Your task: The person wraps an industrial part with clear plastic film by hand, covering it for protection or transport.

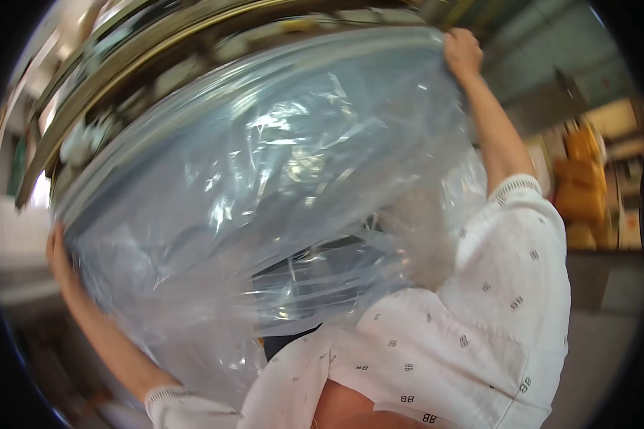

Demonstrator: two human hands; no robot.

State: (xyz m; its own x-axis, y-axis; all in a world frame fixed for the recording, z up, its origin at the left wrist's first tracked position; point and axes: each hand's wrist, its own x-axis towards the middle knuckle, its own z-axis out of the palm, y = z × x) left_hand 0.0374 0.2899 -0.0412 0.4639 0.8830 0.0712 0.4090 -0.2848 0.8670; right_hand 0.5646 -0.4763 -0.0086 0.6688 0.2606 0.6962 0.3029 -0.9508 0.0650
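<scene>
Directly ahead, filling the view: large clear plastic sheet stretched taut, long axis running lower left to upper right. Left hand grips the lower-left edge, nearer the body. Right hand is closed on the upper-right corner, arm extended.

blurred shelving behind the plastic sheet

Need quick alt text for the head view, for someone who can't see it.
Both hands hold a large clear plastic sheet stretched wide: the left hand grips its lower left edge, the right hand its upper right corner. White patterned sleeves fill the lower right.
</scene>
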